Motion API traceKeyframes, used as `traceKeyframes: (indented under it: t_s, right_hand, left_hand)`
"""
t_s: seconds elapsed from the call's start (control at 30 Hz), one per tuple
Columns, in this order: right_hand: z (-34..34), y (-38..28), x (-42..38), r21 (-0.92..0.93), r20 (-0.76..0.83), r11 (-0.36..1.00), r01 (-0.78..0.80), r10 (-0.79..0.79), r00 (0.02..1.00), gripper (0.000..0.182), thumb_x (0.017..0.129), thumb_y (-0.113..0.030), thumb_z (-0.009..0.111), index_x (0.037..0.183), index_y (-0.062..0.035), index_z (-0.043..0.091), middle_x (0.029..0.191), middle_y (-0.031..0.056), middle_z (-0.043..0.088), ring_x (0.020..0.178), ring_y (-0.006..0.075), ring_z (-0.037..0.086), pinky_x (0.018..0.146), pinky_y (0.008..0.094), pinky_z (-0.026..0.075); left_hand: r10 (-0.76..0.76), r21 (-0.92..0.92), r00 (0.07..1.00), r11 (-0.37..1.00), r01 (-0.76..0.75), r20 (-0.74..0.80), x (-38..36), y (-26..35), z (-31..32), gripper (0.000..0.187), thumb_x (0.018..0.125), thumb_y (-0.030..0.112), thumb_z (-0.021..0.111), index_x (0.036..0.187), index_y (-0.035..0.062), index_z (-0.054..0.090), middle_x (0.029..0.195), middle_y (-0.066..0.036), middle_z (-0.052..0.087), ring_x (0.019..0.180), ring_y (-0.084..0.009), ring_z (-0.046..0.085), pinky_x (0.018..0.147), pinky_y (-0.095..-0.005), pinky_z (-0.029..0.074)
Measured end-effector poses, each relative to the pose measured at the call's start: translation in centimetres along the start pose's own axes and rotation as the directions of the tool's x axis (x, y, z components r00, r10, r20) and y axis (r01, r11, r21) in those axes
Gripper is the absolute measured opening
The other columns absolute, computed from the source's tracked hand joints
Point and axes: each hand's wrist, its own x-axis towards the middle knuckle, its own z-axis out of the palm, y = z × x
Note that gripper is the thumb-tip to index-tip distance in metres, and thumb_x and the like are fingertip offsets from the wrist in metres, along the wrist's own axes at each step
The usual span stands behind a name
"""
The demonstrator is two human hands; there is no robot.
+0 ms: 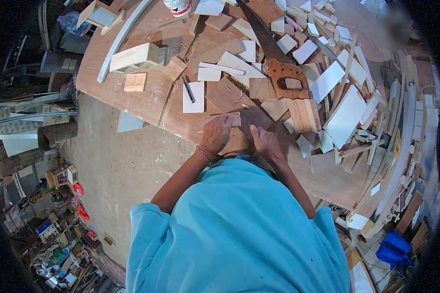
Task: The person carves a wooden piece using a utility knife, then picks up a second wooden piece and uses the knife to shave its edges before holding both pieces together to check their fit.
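Note:
At the table's near edge, my left hand (216, 134) has its fingers closed at a small piece of wood (235, 118), whose pale end shows beyond the fingertips. My right hand (266, 142) is close by on the right, its thumb up and the other fingers curled; what they hold, if anything, is hidden. A brown wooden piece (237, 141) shows between the two hands, partly covered by my shirt. Ahead on the left, a dark pencil-like stick (188, 90) lies on a white rectangular board (199, 105). A handsaw (284, 75) with a wooden handle lies beyond my right hand.
The wooden table (117, 97) carries many white and brown offcuts, piled on the right. A wooden box (134, 57), a long pale strip (122, 41) and a white tub (177, 7) stand or lie at the back left. A blue bag (394, 249) is at lower right.

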Motion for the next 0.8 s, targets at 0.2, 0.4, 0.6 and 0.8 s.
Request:
traceKeyframes:
  t_s: [0.2, 0.4, 0.6, 0.8]
  right_hand:
    - [-1.5, -1.4, -0.7, 0.107, 0.054, 0.994, 0.031, -0.037, 0.998, 0.046, 0.087, -0.040, 0.027, 0.081, -0.0014, 0.051, 0.076, 0.0249, 0.056, 0.071, 0.0423, 0.053, 0.061, 0.0507, 0.041]
    - [-2.2, -2.8, -0.9, 0.270, 0.046, 0.961, -0.055, 0.045, 0.998, 0.046, 0.088, -0.037, 0.026, 0.086, 0.0008, 0.053, 0.079, 0.0280, 0.053, 0.076, 0.0434, 0.051, 0.066, 0.0501, 0.039]
    - [-1.8, -2.9, 0.0, 0.279, 0.014, 0.960, -0.009, 0.005, 1.000, 0.048, 0.088, -0.036, 0.026, 0.082, 0.0028, 0.054, 0.078, 0.0288, 0.053, 0.076, 0.0434, 0.051, 0.065, 0.0501, 0.039]
    - [-0.1, -2.2, 0.6, 0.183, -0.005, 0.982, -0.036, 0.037, 0.999, 0.046, 0.088, -0.035, 0.029, 0.075, 0.0027, 0.052, 0.073, 0.0272, 0.054, 0.067, 0.0425, 0.053, 0.060, 0.0497, 0.042]
  left_hand:
    - [-0.027, -0.013, 0.999, 1.000, 0.028, 0.036, 0.6, 0.0, -0.3, 0.025, 0.067, 0.001, 0.047, 0.091, 0.0050, 0.052, 0.082, -0.012, 0.056, 0.075, -0.0277, 0.056, 0.060, -0.0363, 0.045]
    - [-0.114, 0.010, 0.983, 0.993, 0.113, 0.145, 1.5, 0.2, -0.9, 0.022, 0.069, 0.004, 0.049, 0.090, 0.0065, 0.052, 0.081, -0.012, 0.056, 0.069, -0.0286, 0.056, 0.056, -0.0375, 0.044]
    - [-0.156, 0.004, 0.978, 0.988, 0.157, 0.141, 2.4, 0.0, -1.2, 0.017, 0.070, 0.006, 0.050, 0.087, 0.0077, 0.054, 0.075, -0.012, 0.056, 0.066, -0.0296, 0.055, 0.054, -0.0384, 0.043]
    - [-0.084, -0.066, 0.992, 0.994, 0.090, 0.090, 2.9, 0.3, -1.9, 0.016, 0.069, 0.005, 0.052, 0.085, 0.0073, 0.054, 0.071, -0.012, 0.056, 0.063, -0.0303, 0.055, 0.054, -0.0398, 0.042]
